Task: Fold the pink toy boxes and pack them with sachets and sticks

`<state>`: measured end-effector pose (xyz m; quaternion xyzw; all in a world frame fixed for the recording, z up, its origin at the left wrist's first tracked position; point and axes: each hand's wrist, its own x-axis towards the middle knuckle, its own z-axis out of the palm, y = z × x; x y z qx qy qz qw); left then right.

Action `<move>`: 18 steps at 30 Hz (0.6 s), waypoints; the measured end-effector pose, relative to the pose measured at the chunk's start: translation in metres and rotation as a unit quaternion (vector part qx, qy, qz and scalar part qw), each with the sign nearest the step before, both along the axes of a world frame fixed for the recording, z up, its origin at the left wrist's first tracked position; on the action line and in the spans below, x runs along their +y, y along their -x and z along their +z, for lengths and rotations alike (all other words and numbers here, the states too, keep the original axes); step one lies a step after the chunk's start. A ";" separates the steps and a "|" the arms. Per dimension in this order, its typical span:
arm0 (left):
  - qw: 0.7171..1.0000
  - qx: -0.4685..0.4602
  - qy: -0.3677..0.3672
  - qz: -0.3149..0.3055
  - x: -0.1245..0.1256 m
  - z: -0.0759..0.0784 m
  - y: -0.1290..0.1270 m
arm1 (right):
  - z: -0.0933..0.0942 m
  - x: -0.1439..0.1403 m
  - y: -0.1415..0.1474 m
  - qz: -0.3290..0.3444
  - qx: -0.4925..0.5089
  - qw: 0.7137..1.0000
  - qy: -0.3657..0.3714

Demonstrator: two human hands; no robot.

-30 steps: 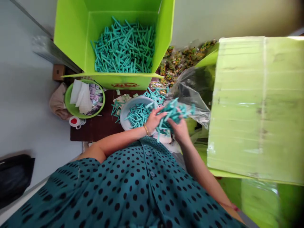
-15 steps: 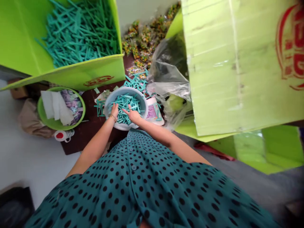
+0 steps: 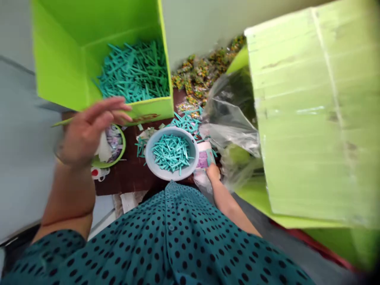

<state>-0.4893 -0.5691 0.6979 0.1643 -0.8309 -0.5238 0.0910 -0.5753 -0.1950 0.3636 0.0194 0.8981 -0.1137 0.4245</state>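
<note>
A pale grey floor (image 3: 20,130) meets a plain light wall (image 3: 202,27). Soft, even light falls on a low dark brown table (image 3: 130,178).

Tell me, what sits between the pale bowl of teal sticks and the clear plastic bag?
In the head view, a small white packet with purple print lies between the bowl and the bag; the right hand touches it.

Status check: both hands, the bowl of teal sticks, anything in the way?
Left hand raised, open, empty. Right hand on small tub beside bowl. Teal sticks piled inside. Clear plastic bag crowds the right.
</note>
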 end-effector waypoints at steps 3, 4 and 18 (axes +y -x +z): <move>0.980 0.005 0.167 0.105 -0.073 0.029 0.039 | -0.004 -0.019 0.006 0.024 0.067 0.997 0.036; 0.973 -0.035 0.188 0.127 -0.101 0.025 0.050 | -0.002 -0.027 0.010 0.028 0.100 0.991 0.079; 0.879 -0.372 0.195 0.226 -0.285 -0.136 0.142 | 0.271 -0.398 0.203 0.412 0.255 0.828 0.281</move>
